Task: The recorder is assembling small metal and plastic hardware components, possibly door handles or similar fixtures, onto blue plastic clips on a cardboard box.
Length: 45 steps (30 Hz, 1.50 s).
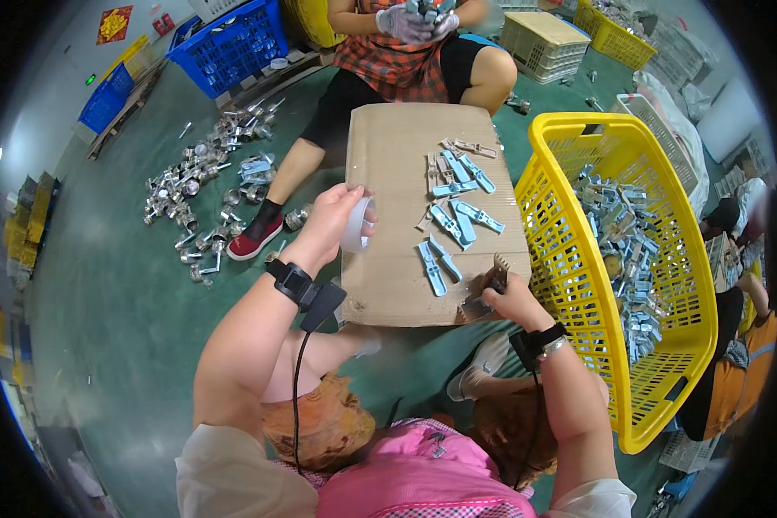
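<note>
A roll of whitish tape (358, 226) is gripped in my left hand (324, 223), its fingers closed on the rim, over the left side of the cardboard-topped table (388, 155). My right hand (516, 302) is closed around dark brown plastic pieces (496, 276) with toothed edges, at the table's near right corner; their exact kind is hard to make out. Between the two hands, light-blue plastic clips (432, 268) lie in loose groups on the cardboard. A few beige clips (473, 148) lie among the farther ones.
A yellow basket (561, 259) full of blue clips stands just right of the table. Across from me a seated person's gloved hands (406, 24) hold blue-grey pieces. Metal parts (190, 186) are heaped on the green floor at left, near a blue crate (233, 52). Another person sits at far right.
</note>
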Each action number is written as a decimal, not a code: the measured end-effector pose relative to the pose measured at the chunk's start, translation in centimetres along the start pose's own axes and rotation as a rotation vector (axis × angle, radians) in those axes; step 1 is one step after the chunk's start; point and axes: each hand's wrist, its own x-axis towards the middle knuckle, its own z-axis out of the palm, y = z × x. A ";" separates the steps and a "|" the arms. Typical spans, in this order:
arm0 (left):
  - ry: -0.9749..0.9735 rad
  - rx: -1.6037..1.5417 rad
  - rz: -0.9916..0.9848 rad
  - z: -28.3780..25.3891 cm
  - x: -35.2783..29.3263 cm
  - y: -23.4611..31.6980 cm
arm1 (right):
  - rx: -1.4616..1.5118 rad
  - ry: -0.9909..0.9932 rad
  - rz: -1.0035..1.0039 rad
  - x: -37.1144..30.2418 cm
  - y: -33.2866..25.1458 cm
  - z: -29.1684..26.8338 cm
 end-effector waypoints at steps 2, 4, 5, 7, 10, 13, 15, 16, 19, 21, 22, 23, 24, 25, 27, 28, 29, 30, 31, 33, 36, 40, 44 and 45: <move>-0.008 -0.005 -0.005 0.0 0.1 -0.2 | 0.010 -0.043 0.012 -0.7 -1.4 -1.1; -0.017 -0.004 0.001 -0.2 0.1 -0.2 | 0.026 -0.087 0.022 -1.1 -2.2 -1.7; -0.019 -0.008 0.005 -0.1 0.1 -0.2 | 0.012 -0.055 -0.018 -1.2 -1.8 -2.3; -0.019 -0.007 0.003 -0.2 0.3 -0.1 | -0.005 -0.025 -0.060 -1.4 -1.3 -2.9; -0.011 -0.001 -0.003 -0.2 0.4 -0.1 | 0.145 0.012 -0.060 -1.0 0.8 -2.7; 0.006 0.001 -0.005 -0.6 0.3 -0.3 | 0.115 -0.049 0.189 -0.8 -0.7 -2.0; -0.002 -0.009 -0.002 -0.3 0.4 -0.4 | 0.016 -0.027 0.141 -0.3 0.8 -1.7; -0.011 -0.021 -0.008 -0.1 0.6 -0.5 | -0.079 -0.008 0.095 -0.2 1.6 -1.7; -0.007 -0.025 -0.015 -0.1 0.2 -0.4 | -0.123 -0.006 0.155 0.0 1.0 -1.6; -0.001 -0.018 -0.017 -0.2 0.0 -0.3 | -0.104 -0.009 0.157 -0.3 0.3 -1.6; 0.009 -0.010 -0.010 -0.3 0.0 -0.3 | -0.084 -0.014 0.162 -0.4 0.1 -1.7; 0.017 -0.003 -0.001 -0.2 0.0 -0.3 | -0.086 -0.011 0.161 -0.4 0.3 -1.7; 0.015 -0.003 0.001 -0.2 0.0 -0.3 | -0.102 0.005 0.142 -0.3 0.7 -1.6; 0.009 -0.003 0.010 -0.2 0.0 -0.3 | -0.118 0.020 0.123 -0.3 0.9 -1.5; 0.007 -0.004 0.020 -0.1 -0.1 -0.1 | -0.129 0.010 0.146 -0.6 -0.1 -1.8; 0.017 -0.008 0.025 0.1 -0.2 -0.1 | -0.138 -0.001 0.172 -0.7 -0.4 -1.9; 0.026 -0.012 0.030 0.2 -0.3 0.1 | -0.139 -0.001 0.170 -0.8 -0.4 -1.9; 0.028 -0.013 0.031 0.2 -0.2 0.0 | -0.143 0.012 0.150 -0.8 -0.3 -1.9; 0.029 -0.006 0.054 0.0 -0.1 -0.1 | -0.146 0.023 0.129 -0.8 -0.3 -1.8; 0.035 -0.001 0.074 -0.2 0.1 -0.2 | -0.132 0.009 0.145 -0.8 -0.4 -1.8; 0.035 0.027 0.070 -0.3 0.4 -0.3 | -0.085 0.020 0.150 -0.3 1.0 -1.4; 0.025 0.016 0.069 -0.6 0.9 -0.4 | -0.089 0.056 0.093 0.0 1.6 -1.1; 0.035 -0.030 0.057 -0.7 1.4 -0.2 | -0.083 0.046 0.111 0.1 1.0 -1.3; 0.037 -0.032 0.057 -0.9 1.7 -0.3 | -0.092 0.055 0.109 0.2 1.2 -1.3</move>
